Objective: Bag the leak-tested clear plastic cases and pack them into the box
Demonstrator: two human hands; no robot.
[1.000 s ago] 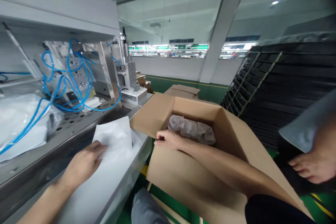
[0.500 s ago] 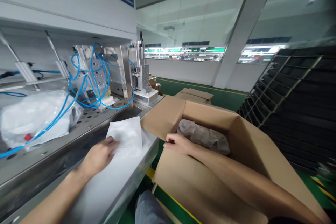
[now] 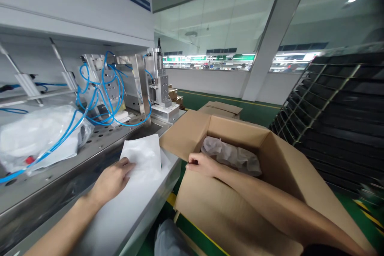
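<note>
My left hand [image 3: 111,181] lies on a white foam sheet [image 3: 142,153] on the white ledge of a machine bench [image 3: 126,216], fingers curled and pressing its near corner. My right hand [image 3: 201,164] grips the near rim of an open cardboard box [image 3: 228,212], fingers wrapped over the edge. Inside the box lie crumpled translucent plastic bags [image 3: 231,155] near the far wall.
The machine [image 3: 99,88] at left has blue air hoses and a perforated steel deck with a plastic bag [image 3: 39,134] on it. Stacked black trays [image 3: 342,112] stand at right. A second cardboard box [image 3: 220,109] sits behind on the green floor.
Another person's hand and sleeve at the right edge a second ago are gone from view. My view has swung left. Both my hands keep their places.
</note>
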